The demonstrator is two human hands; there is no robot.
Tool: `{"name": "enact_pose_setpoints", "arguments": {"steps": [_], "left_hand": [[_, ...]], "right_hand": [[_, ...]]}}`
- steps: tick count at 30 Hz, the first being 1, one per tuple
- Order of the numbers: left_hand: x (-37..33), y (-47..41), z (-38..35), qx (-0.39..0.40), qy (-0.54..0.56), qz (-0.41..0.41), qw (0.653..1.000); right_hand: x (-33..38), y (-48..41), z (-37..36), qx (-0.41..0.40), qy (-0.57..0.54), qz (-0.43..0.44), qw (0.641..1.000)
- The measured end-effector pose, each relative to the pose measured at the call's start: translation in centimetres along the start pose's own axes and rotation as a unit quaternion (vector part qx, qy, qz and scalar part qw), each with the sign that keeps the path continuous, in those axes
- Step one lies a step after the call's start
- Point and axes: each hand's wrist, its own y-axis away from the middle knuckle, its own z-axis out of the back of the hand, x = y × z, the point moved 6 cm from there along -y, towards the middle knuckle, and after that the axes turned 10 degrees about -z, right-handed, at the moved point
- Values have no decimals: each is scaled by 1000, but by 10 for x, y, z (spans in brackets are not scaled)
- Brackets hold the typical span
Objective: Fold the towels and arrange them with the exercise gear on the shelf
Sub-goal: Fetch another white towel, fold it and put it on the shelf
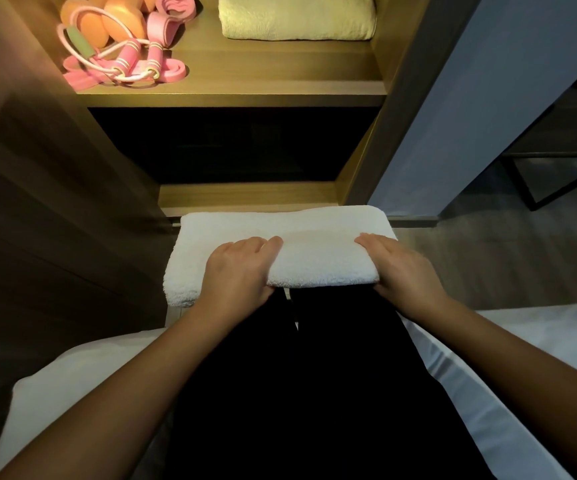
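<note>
Below the lit shelf (231, 88), left hand (237, 271), right hand (404, 271), both grips grasping folded white towel (314, 237)

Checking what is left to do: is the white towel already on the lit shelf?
No, the white towel is in front of the shelf unit, gripped by both hands; only a yellow towel lies on the lit shelf.

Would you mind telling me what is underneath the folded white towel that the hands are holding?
The white towel rests on the person's lap, on dark trousers. The left hand and right hand grip its near edge; anything directly beneath it is covered.
</note>
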Motion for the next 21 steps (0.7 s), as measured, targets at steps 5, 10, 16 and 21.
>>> {"name": "enact_pose_setpoints", "arguments": {"steps": [5, 10, 16, 21], "left_hand": [[3, 5, -5, 9, 17, 9, 1000], [-10, 7, -8, 22, 15, 8, 1000], [-1, -10, -11, 69, -23, 2, 997], [29, -52, 1, 133, 18, -28, 991]], "right_hand": [[10, -8, 5, -3, 42, 10, 999], [55, -7, -26, 58, 81, 61, 993], [73, -32, -13, 35, 67, 49, 996], [81, -72, 16, 98, 116, 60, 987]]}}
